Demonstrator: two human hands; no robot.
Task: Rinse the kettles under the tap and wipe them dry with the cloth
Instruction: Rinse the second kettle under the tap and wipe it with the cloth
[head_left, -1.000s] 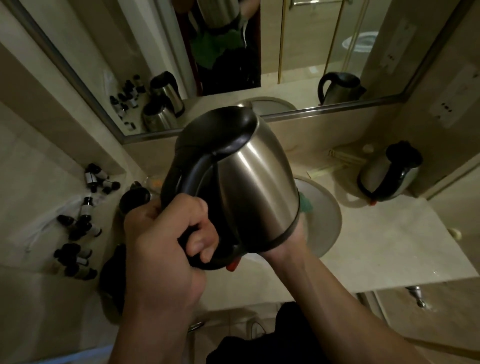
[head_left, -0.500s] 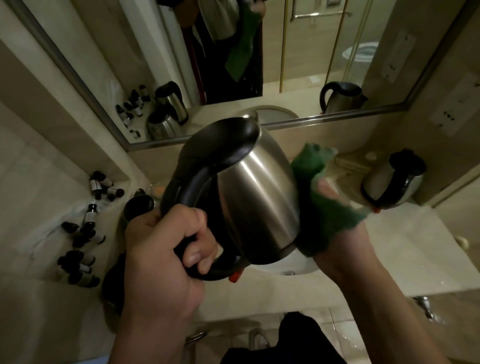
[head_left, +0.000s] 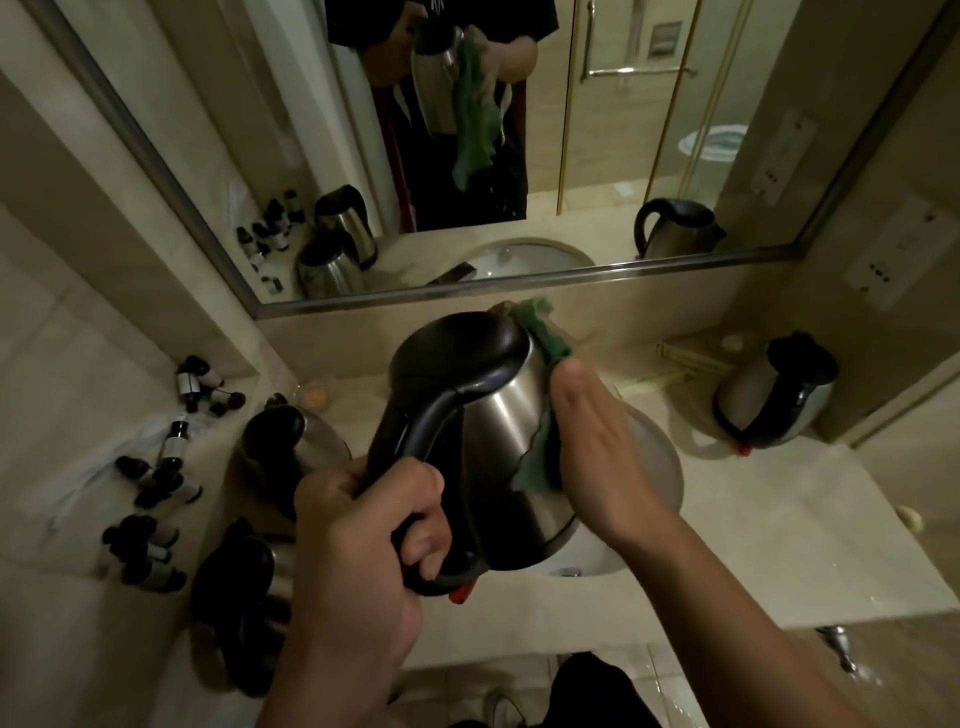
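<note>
Gripping the steel kettle (head_left: 506, 441) by its black handle, my left hand (head_left: 358, 540) holds it over the sink (head_left: 660, 467). My right hand (head_left: 592, 452), fingers straight, presses the green cloth (head_left: 540, 457) flat against its side.

The left hand (head_left: 358, 525) was curled tight around the black plastic handle (head_left: 415, 441) of the steel kettle, forearm rising from below, while the right hand (head_left: 597, 452) lay flat, fingers straight, pressing the green cloth (head_left: 540, 457).
</note>
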